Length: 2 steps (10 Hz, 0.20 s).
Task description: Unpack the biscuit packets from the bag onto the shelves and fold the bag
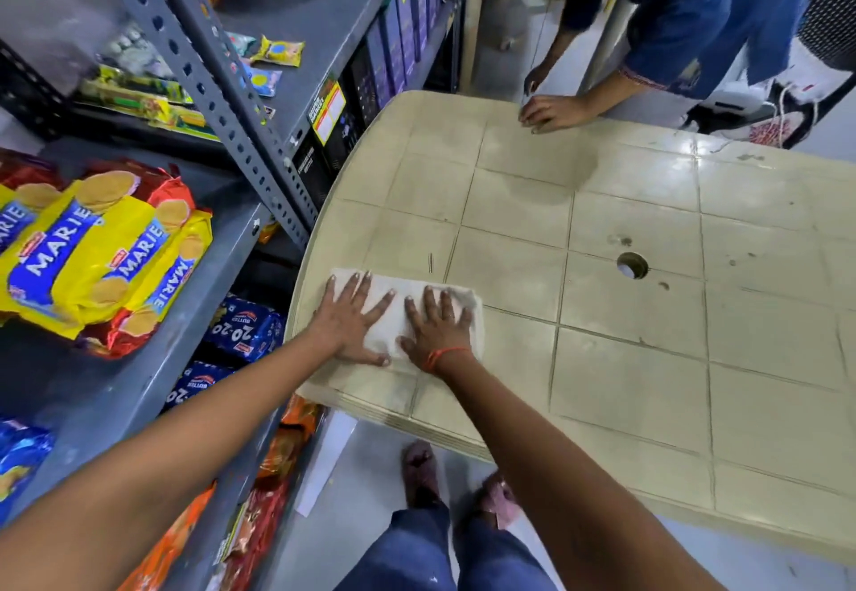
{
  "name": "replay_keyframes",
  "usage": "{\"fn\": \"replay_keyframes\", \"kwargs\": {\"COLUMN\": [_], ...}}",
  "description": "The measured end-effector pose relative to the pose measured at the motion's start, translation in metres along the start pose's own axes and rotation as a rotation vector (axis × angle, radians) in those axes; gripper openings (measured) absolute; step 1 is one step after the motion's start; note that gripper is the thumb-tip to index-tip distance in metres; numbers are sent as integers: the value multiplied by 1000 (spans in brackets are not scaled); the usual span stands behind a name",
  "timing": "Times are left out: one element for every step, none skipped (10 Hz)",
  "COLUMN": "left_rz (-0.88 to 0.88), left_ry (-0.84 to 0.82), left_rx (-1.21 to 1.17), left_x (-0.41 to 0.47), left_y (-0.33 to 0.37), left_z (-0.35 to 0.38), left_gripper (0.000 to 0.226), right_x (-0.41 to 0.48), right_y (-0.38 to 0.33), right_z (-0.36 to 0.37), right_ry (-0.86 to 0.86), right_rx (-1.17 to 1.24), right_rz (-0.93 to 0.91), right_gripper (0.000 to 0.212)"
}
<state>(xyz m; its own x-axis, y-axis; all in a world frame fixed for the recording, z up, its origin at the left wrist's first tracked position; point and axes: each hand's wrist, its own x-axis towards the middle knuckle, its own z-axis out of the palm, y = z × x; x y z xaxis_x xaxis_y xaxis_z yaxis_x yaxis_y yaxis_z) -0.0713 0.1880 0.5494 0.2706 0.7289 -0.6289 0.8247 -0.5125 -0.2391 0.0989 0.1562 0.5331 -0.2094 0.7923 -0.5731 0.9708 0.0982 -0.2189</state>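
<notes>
A folded white bag [402, 312] lies flat near the left corner of the beige plastic table [648, 312]. My left hand [352, 322] and my right hand [435, 326] both press down on it, palms flat and fingers spread. Yellow and blue Marie biscuit packets [97, 248] are stacked on the grey metal shelf [153, 373] to my left. Blue 20-20 butter biscuit packets [245, 329] sit on the shelf below, and orange packets [287, 442] lie lower still.
Another person in blue stands at the table's far side with one hand [551, 111] resting on its edge. The table has a round hole [632, 265] in the middle. A perforated grey shelf upright [222, 113] runs beside the table's left edge. My feet stand on the grey floor.
</notes>
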Motion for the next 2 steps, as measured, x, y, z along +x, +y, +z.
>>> {"fn": "replay_keyframes", "kwargs": {"left_rz": [-38, 72], "left_ry": [-87, -102], "left_rx": [-135, -385], "left_x": [-4, -2], "left_y": [14, 26], "left_z": [-45, -130], "left_gripper": [103, 87], "right_x": [-7, -30], "right_y": [18, 39], "right_z": [-44, -127], "right_ry": [-83, -114], "right_rx": [16, 18], "right_rz": [-24, 63], "right_gripper": [62, 67]}}
